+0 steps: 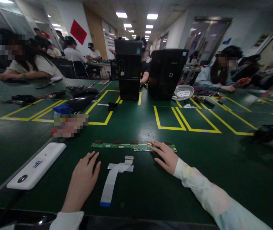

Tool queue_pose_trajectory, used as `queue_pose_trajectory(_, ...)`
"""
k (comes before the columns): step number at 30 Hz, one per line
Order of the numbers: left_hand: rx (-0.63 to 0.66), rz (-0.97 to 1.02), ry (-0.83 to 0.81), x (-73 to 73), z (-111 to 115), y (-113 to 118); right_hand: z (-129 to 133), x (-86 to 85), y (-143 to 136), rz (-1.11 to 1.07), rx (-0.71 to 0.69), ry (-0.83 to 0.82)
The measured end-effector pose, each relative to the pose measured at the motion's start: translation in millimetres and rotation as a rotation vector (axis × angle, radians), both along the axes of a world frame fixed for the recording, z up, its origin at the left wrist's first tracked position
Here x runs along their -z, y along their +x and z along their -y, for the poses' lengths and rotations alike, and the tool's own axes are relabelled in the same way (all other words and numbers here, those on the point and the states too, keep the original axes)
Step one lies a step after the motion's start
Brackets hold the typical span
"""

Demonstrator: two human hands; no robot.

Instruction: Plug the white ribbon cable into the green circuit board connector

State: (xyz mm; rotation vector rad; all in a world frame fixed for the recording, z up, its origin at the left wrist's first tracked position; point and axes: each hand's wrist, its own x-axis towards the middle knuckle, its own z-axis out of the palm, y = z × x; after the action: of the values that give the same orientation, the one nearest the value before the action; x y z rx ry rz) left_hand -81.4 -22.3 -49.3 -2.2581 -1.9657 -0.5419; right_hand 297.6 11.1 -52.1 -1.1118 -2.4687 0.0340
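A long, narrow green circuit board (pixel 121 145) with brown tabs along its far edge lies crosswise on the dark green table (pixel 136 188). The fingertips of my right hand (pixel 165 157) are at the board's right part, fingers spread. My left hand (pixel 85 177) rests on the table, fingers apart and holding nothing, just short of the board's left end. Between my hands lies a flat white ribbon cable (pixel 111 182), with a blue end towards me and a small connector at its far end.
A white device (pixel 37 166) lies at the left. Two black computer towers (pixel 129 70) (pixel 166 75) stand at the back, beside a white basket (pixel 183 92). Dark tools and cables (pixel 81 91) lie back left. Yellow tape marks the table; people sit around it.
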Motion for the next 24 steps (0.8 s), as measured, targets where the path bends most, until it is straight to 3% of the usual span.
queue_pose_trajectory(4, 0.169, 0.15, 0.009, -9.3, 6.1, 13.2, 1.0, 7.2, 15.5, -0.007, 0.009, 0.012)
queue_pose_trajectory(9, 0.415, 0.107, -0.014, -18.2, 20.8, 60.1, 3.2, 3.6, 10.3, 0.066, 0.021, 0.007)
queue_pose_trajectory(16, 0.357, 0.015, -0.051, -19.7, 33.0, 124.3, 5.7, 3.0, 9.8, 0.086, 0.037, -0.008)
queue_pose_trajectory(24, 0.356, -0.064, -0.067, -22.3, 38.7, 174.2, 5.3, 2.9, 8.6, 0.081, 0.038, 0.001)
